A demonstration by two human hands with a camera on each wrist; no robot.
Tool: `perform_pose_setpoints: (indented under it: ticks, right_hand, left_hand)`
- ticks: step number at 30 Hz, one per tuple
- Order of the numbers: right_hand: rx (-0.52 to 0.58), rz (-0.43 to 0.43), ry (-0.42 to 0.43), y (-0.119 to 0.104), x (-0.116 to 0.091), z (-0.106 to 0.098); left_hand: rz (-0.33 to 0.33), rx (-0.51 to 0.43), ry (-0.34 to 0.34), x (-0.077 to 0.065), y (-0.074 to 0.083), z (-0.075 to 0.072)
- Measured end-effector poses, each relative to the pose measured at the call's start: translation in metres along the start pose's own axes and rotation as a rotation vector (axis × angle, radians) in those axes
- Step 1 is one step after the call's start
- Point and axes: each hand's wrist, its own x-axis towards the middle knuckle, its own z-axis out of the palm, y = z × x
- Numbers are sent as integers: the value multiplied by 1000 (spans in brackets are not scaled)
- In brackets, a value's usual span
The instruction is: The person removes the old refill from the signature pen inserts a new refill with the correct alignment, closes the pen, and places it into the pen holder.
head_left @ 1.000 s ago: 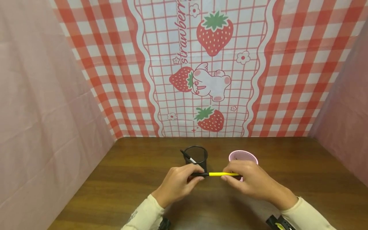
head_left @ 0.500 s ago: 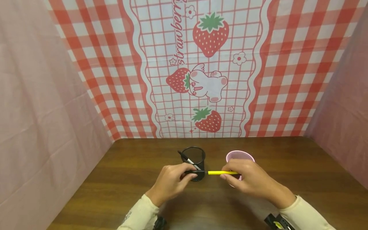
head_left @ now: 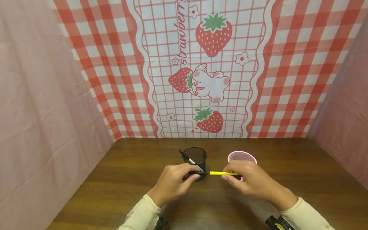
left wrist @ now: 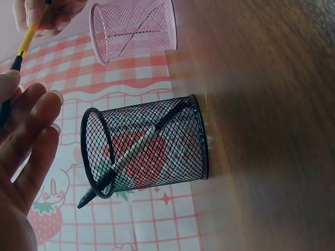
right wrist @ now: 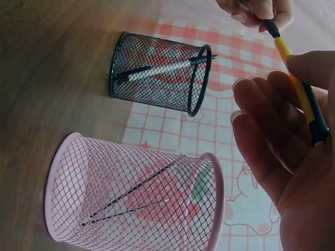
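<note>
A slim pen with a yellow barrel [head_left: 215, 173] and a black section [head_left: 203, 173] is held level between my hands, above the table. My left hand [head_left: 172, 182] pinches the black end between thumb and fingers. My right hand [head_left: 254, 179] grips the yellow barrel, whose far black end [right wrist: 318, 132] lies against the palm in the right wrist view. A narrow dark piece shows between the left fingertips and the yellow; whether the two parts are joined I cannot tell. Behind the left hand stands a black mesh cup [left wrist: 180, 170] holding a white pen with black ends [left wrist: 135, 151].
A pink mesh cup [right wrist: 218, 201], partly hidden by the right hand in the head view, contains two thin dark rods [right wrist: 133, 193]. Both cups stand upright on the brown wooden table [head_left: 115, 185]. A strawberry-print cloth [head_left: 201, 48] hangs behind, with pink curtains at both sides.
The left fingertips have drawn back leftward from the yellow barrel, so more of the black section shows between the hands. My right hand keeps its grip almost unmoved.
</note>
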Motion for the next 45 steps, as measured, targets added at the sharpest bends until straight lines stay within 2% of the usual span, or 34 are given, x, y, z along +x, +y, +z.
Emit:
perform_pose_setpoints:
  ticks: [17, 25, 33, 38, 45]
  right_hand:
    - [6, -39, 4, -3, 7, 1]
    - [-37, -69, -8, -1, 10, -2]
    - [-104, -85, 16, 1, 4, -9]
    - [-112, -88, 12, 1, 4, -9]
    - [-106, -96, 21, 0, 3, -5]
  left_hand:
    - [18, 42, -24, -2, 1, -2]
    - [-18, 103, -71, 2, 2, 0]
    - [-40, 85, -105, 2, 5, 9]
    - [-33, 89, -114, 0, 4, 8]
    - [-69, 94, -147, -3, 3, 6]
